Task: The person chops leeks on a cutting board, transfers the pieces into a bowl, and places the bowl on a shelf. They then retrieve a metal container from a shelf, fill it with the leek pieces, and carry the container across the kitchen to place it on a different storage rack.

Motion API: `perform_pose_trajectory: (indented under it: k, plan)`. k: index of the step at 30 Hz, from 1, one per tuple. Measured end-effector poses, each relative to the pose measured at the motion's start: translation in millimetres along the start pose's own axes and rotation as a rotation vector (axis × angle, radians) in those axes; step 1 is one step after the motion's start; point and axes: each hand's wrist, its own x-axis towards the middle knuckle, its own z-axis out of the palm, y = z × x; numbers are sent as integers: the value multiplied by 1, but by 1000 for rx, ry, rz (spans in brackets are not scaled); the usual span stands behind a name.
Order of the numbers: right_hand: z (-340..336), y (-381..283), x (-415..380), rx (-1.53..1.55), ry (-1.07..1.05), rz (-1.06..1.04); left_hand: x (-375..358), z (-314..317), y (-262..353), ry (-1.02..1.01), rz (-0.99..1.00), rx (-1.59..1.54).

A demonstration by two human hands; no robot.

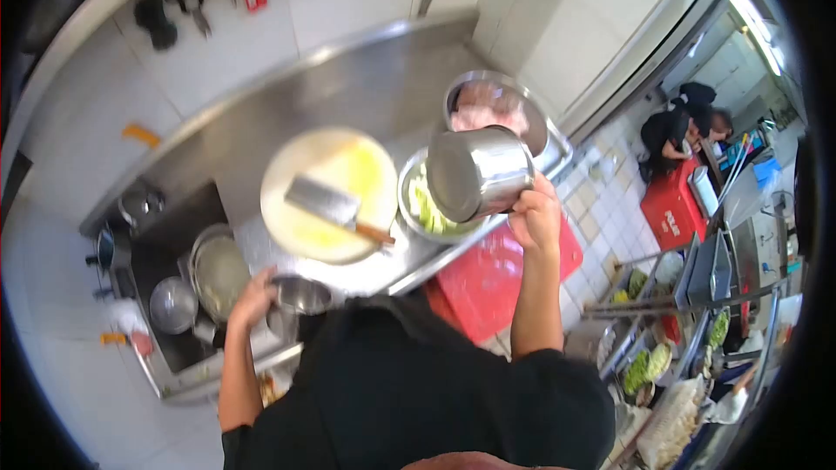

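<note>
My right hand (535, 214) grips a shiny steel pot (479, 172) by its side, tilted with its base toward me. The pot hangs over the edge of a steel bowl of cut green vegetables (423, 209) and hides part of it. Low on the left, my left hand (251, 299) is closed on the rim of a small metal bowl (302, 294), held near the counter's front edge. Between the hands, a cleaver (324, 200) with a wooden handle lies on a round white cutting board (287, 235), which has yellow stains.
A large steel bowl with pale pink meat (489, 109) stands at the counter's far right. The sink (174, 248) on the left holds a pot and a metal bowl. A red cooler (488, 283) is beside the counter. Another person (666, 135) works at the far right, near shelves (644, 322).
</note>
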Motion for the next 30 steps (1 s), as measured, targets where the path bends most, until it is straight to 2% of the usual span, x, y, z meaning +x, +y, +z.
perform_pose_trajectory:
  k: [1, 2, 5, 7, 9, 11, 15, 18, 21, 22, 26, 30]
  plan:
    - [4, -14, 10, 149, -23, -75, -1, 4, 7, 41, 34, -51]
    - [8, -27, 24, 291, -150, -162, -1, 5, 8, 81, 138, 90]
    - [36, -78, 80, 653, -479, -241, -16, 16, 41, 199, 286, 277]
    - [47, -113, 129, 767, -698, -238, -16, 14, 38, 264, 328, 157]
    - [55, -146, 185, 910, -666, -264, -20, 14, 30, 340, 369, 28]
    - [99, -185, 209, 912, -455, -417, -29, 10, 21, 425, 415, -97]
    - [117, -243, 263, 873, -429, -578, -58, -5, -9, 609, 398, -210]
    - [117, -273, 295, 753, -329, -683, -63, -14, -65, 751, 368, -427]
    - [107, -289, 345, 754, -50, -634, -65, -24, -122, 869, 305, -442]
    - [106, -289, 352, 756, -74, -628, -75, -21, -115, 906, 303, -474]
    - [107, -286, 387, 717, 82, -657, -84, -18, -112, 931, 228, -478]
    - [76, -293, 455, 619, 116, -635, -80, -10, -106, 942, 226, -446]
